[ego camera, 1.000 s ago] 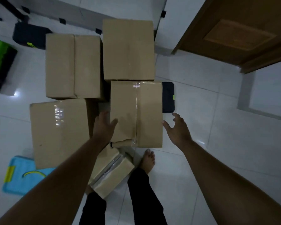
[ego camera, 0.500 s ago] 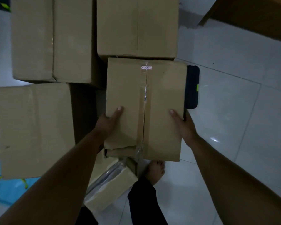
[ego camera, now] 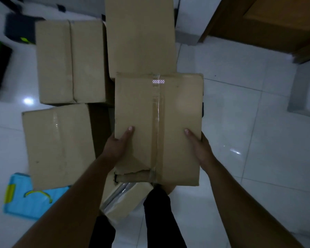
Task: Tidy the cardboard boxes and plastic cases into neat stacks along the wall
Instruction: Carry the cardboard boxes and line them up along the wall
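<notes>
Gripping a taped cardboard box [ego camera: 157, 126] from both sides, the left hand [ego camera: 117, 146] and right hand [ego camera: 200, 148] clamp its near half between them. On each hand the thumb lies flat on the box's top face, pointing away from the person, while the remaining fingers wrap over the side edges and go out of sight beneath, so the box sits between thumbs above and hidden fingers below. A strip of clear tape runs down the middle of the top, between the two thumbs, and the near left corner of the flap is torn and curled. This held box fills the centre of the view, overlapping the near edge of a tall box [ego camera: 140, 36] behind it and hiding most of a dark case [ego camera: 202, 110] at its right edge. To the left stand two more boxes, a far one [ego camera: 70, 61] and a near one [ego camera: 58, 147], the near one covering part of a blue plastic case [ego camera: 28, 199] on the white tiled floor [ego camera: 258, 140]. A small tilted box [ego camera: 125, 199] with shiny tape lies just under the held box's near edge, beside the person's dark trouser legs [ego camera: 159, 221]. A wooden door [ego camera: 268, 22] stands at the upper right.
</notes>
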A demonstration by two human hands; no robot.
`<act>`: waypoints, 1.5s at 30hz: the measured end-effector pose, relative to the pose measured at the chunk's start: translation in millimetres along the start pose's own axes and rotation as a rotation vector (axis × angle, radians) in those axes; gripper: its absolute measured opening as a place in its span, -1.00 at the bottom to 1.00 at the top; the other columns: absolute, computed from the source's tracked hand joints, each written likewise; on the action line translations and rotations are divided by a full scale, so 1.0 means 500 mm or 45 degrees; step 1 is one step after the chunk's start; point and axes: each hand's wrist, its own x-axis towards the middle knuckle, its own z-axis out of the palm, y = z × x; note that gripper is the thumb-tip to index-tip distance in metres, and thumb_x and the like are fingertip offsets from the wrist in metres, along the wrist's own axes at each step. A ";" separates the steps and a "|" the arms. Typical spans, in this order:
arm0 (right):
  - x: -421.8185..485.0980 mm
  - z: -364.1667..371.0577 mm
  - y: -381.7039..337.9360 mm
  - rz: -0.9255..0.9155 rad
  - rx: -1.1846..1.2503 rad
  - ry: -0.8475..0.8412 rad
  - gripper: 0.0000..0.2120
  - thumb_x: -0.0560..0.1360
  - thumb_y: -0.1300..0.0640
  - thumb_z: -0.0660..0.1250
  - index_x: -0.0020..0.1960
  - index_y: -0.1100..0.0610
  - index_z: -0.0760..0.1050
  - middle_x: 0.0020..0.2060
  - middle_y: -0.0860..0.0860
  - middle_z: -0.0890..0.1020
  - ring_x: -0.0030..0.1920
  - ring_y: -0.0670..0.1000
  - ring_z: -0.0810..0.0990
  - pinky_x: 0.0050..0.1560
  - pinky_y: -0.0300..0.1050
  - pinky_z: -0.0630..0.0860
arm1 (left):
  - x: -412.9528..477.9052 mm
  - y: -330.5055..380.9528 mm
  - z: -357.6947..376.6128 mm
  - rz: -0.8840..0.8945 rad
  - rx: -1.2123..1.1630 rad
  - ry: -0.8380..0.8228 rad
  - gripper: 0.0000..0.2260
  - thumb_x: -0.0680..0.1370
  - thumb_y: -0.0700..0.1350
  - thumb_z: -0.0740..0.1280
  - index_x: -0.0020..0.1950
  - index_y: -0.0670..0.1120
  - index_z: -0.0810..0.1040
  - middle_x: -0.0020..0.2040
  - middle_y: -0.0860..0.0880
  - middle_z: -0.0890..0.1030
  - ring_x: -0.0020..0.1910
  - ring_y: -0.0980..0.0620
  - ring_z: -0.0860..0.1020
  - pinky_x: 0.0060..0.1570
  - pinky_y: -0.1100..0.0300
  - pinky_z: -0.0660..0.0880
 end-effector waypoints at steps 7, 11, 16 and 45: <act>-0.261 -0.046 -0.078 -0.131 0.113 0.126 -0.35 0.42 -0.37 0.48 0.43 -0.18 0.50 0.18 -0.18 0.68 0.20 -0.05 0.65 0.28 0.06 0.57 | -0.230 0.111 -0.056 0.141 0.128 -0.044 -0.11 0.27 0.56 0.43 0.48 0.11 0.49 0.29 0.04 0.61 0.22 -0.07 0.60 0.30 -0.13 0.53; -0.446 -0.069 -0.071 -0.211 0.252 0.298 -0.32 0.39 -0.36 0.52 0.42 -0.11 0.54 0.17 -0.16 0.70 0.19 -0.05 0.68 0.31 0.08 0.58 | -0.368 0.160 -0.069 0.303 0.262 -0.160 -0.15 0.27 0.56 0.42 0.44 0.12 0.52 0.26 0.04 0.62 0.20 -0.04 0.60 0.31 -0.09 0.52; -0.712 -0.073 -0.013 -0.323 0.496 0.588 -0.43 0.50 -0.19 0.50 0.44 0.01 0.53 0.21 -0.09 0.69 0.21 -0.04 0.66 0.24 -0.08 0.59 | -0.551 0.194 -0.061 0.592 0.484 -0.365 -0.35 0.45 0.42 0.40 0.42 0.08 0.54 0.23 0.07 0.60 0.21 -0.01 0.57 0.19 0.11 0.44; -1.784 0.103 0.876 -0.418 1.561 1.579 -0.34 0.43 -0.26 0.53 0.45 -0.01 0.52 0.20 -0.05 0.70 0.09 -0.04 0.72 -0.04 -0.16 0.65 | -1.475 -0.489 0.070 1.126 1.562 -1.296 -0.05 0.29 0.55 0.41 0.53 0.02 0.45 0.40 -0.03 0.57 0.27 -0.11 0.58 0.33 -0.11 0.50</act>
